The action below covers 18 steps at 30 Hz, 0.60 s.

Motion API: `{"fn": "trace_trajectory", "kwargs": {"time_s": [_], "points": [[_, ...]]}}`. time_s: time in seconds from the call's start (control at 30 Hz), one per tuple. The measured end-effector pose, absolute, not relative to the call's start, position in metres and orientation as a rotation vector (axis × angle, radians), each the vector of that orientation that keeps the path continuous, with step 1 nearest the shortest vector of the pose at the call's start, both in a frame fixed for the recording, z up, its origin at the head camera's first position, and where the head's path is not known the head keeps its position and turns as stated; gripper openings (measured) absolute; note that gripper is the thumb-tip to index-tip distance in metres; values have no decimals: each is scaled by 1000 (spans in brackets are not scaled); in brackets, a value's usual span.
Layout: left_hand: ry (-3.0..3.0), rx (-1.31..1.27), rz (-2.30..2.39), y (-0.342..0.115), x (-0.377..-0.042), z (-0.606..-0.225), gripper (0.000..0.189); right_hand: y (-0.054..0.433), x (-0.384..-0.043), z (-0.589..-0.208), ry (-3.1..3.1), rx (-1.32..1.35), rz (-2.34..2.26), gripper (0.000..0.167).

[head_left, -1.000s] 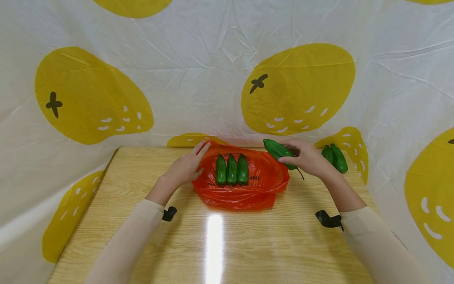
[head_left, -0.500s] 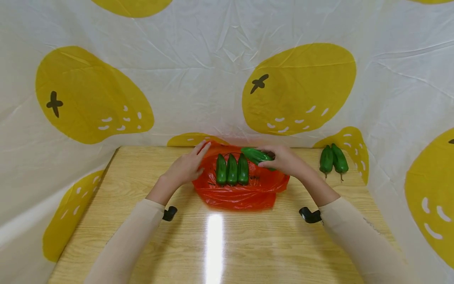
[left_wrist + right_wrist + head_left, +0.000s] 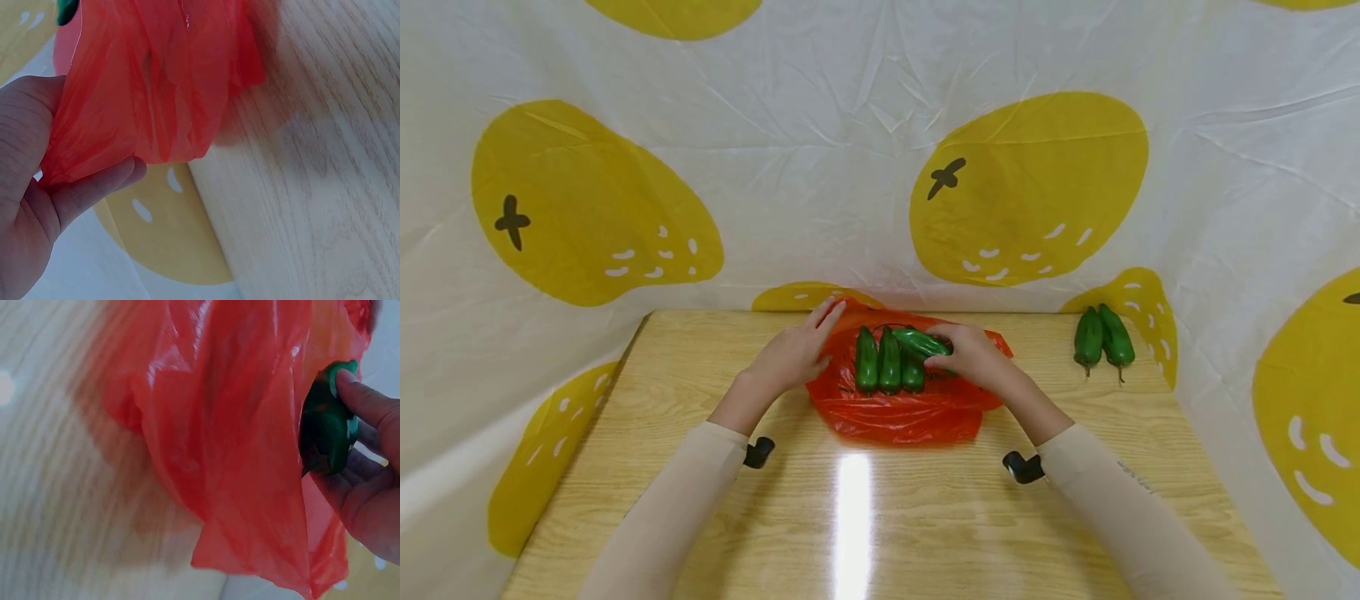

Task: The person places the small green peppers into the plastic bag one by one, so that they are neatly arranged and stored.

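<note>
Right hand (image 3: 976, 357): thumb and fingers clamped on a green pepper (image 3: 917, 341), which is held tilted over the right end of a row of three peppers (image 3: 890, 365). Whether that row is touched by it cannot be told. Left hand (image 3: 786, 358): thumb and fingers spread apart, laid against the left side of a red plastic bag (image 3: 887, 425). Row framed by the bag, tips pointed to the rear. In the right wrist view, the held pepper is partly covered by a bag wall. Two further peppers (image 3: 1117, 335) seen side by side on the wooden table (image 3: 947, 517), rear right, near the lemon-patterned cloth (image 3: 820, 183).
</note>
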<state>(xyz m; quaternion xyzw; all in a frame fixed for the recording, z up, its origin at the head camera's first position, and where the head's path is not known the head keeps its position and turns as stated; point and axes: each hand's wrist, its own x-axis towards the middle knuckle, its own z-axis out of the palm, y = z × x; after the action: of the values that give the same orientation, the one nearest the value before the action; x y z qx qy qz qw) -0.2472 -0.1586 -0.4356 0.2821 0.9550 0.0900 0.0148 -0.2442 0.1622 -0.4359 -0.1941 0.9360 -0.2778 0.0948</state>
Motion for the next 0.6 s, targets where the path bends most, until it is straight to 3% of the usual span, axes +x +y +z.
{"fn": "trace_trajectory", "kwargs": {"time_s": [0.6], "points": [[2968, 874, 276, -156, -246, -432, 96, 146, -242, -452, 3010, -346, -848, 50]]}}
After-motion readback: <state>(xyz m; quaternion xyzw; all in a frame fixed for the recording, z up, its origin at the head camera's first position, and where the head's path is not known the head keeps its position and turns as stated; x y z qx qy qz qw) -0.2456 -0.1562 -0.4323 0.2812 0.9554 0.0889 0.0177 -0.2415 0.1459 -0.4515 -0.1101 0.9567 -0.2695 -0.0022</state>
